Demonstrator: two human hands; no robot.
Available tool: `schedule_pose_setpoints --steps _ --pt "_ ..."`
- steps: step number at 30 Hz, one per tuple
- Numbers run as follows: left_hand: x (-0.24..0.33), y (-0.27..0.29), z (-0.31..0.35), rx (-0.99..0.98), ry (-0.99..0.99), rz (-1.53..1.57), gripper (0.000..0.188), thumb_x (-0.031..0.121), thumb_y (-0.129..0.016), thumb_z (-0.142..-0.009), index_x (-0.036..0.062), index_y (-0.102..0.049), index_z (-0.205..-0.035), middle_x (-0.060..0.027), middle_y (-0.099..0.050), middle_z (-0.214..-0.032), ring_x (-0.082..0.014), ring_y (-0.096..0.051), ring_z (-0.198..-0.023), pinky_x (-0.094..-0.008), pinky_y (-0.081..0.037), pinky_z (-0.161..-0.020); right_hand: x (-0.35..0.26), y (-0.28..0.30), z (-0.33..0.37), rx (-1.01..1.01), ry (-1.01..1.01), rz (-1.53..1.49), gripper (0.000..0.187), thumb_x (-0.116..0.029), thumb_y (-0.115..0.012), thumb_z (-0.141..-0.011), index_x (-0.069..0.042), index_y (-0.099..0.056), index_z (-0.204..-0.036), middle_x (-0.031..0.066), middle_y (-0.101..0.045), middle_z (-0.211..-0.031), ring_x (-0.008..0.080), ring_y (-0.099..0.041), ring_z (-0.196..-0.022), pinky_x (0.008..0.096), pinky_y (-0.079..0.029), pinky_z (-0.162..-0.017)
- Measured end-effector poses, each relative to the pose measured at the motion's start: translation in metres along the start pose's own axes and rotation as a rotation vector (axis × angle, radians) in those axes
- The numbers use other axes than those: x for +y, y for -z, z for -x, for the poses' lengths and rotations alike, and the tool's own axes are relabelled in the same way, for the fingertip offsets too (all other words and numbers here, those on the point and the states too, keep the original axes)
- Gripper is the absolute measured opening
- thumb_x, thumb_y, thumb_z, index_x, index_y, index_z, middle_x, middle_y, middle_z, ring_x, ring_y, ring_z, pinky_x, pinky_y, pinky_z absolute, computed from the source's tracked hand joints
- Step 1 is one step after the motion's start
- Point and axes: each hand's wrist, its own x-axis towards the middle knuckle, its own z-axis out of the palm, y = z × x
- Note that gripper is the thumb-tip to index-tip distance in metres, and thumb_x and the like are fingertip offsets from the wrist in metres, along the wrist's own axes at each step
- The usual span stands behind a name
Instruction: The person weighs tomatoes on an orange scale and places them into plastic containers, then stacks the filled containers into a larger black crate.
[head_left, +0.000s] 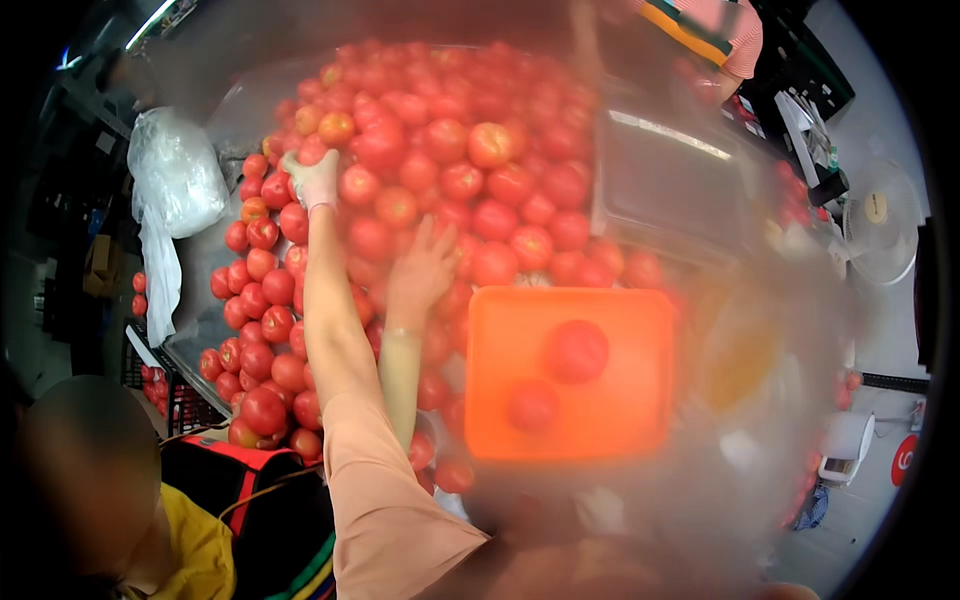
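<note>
A red, ball-round tomato (312, 151), no long side — can't tell where its top points. Left hand (314, 183) fingers pinch it; right hand (422, 268) fingers spread.

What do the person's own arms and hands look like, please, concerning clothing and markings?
One arm wears a plain pinkish-orange sleeve ending around the elbow, without visible markings. Its hand seems covered by a thin whitish glove, with a narrow reddish edge at the wrist. The other hand is hazy; a line crosses its wrist, but I cannot tell whether it is a glove edge.
</note>
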Motion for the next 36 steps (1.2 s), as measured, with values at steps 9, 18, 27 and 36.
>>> schedule_pose_setpoints --steps 9,18,27,36 --pt "0.085 -0.002 0.129 -0.659 -0.511 0.239 0.068 0.017 -0.08 -0.065 0.0064 -0.037 -0.117 -0.0078 -0.045 -0.111 -0.0151 -0.045 -0.101 -0.03 -0.046 -0.08 -0.013 0.013 -0.014 0.19 0.043 -0.046 0.014 -0.01 -0.065 -0.074 -0.013 -0.063 -0.087 0.0053 -0.059 -0.081 0.0251 -0.059 -0.071 0.0363 -0.048 -0.061" --pt "0.097 0.047 0.28 -1.036 -0.506 -0.097 0.058 0.028 -0.067 -0.07 0.0118 -0.047 -0.121 -0.0177 -0.052 -0.119 -0.0285 -0.053 -0.11 -0.0379 -0.045 -0.088 -0.003 -0.01 -0.018 0.294 0.07 -0.077 0.006 -0.014 -0.062 -0.079 -0.013 -0.061 -0.085 0.0076 -0.054 -0.075 0.0276 -0.057 -0.068 0.0391 -0.046 -0.059" --pt "0.035 0.073 0.259 -0.729 -0.398 0.106 0.02 0.017 -0.058 -0.089 0.0049 -0.055 -0.104 -0.0053 -0.059 -0.089 -0.0125 -0.055 -0.08 -0.0264 -0.047 -0.071 0.004 -0.018 -0.024 0.337 0.136 -0.206 0.007 -0.014 -0.059 -0.081 -0.012 -0.061 -0.087 0.0078 -0.057 -0.08 0.0286 -0.059 -0.073 0.0385 -0.048 -0.065" --pt "0.051 0.194 0.337 -0.263 -0.134 0.518 0.017 0.01 -0.052 -0.092 0.0017 -0.054 -0.107 -0.0067 -0.059 -0.097 -0.0157 -0.058 -0.086 -0.0259 -0.048 -0.075 0.146 0.154 -0.015 0.793 -0.282 0.153 0.02 -0.013 -0.056 -0.089 -0.003 -0.059 -0.106 0.0129 -0.061 -0.098 0.0269 -0.06 -0.087 0.0299 -0.048 -0.079"
